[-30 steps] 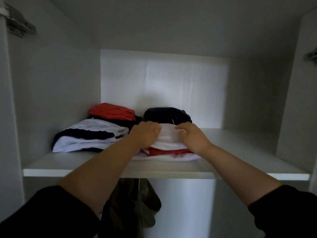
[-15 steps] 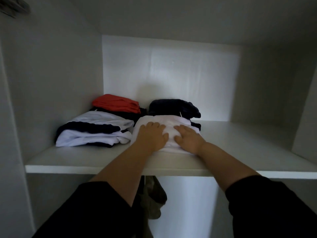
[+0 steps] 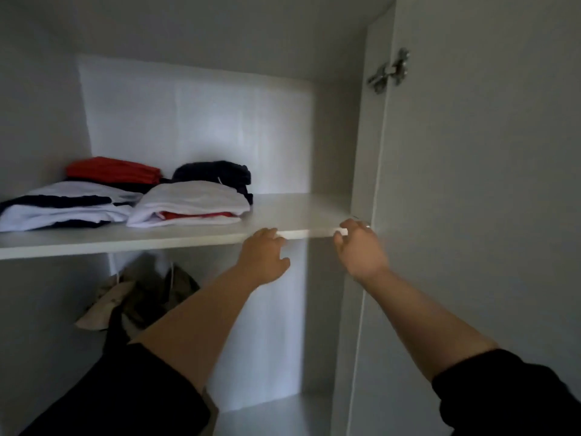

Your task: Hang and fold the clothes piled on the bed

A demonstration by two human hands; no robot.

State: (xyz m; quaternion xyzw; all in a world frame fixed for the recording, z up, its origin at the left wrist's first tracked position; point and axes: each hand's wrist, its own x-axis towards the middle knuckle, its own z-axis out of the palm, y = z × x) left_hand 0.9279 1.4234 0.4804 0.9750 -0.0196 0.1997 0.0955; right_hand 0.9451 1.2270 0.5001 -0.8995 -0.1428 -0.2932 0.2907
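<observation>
Hovering at the shelf (image 3: 298, 212) edge, left grip (image 3: 262, 256) and right grip (image 3: 361, 250) hang loose, empty, stack (image 3: 191, 199) safely shelved.

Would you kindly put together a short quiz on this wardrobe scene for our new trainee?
1. True or false: the left hand grips the white folded pile.
2. Which colour shows between the layers of that white pile? A green, B red, C yellow.
3. Fill in: the dark navy garment lies ___ the white pile on the shelf.
Key: 1 false, it holds nothing; 2 B; 3 behind.
</observation>
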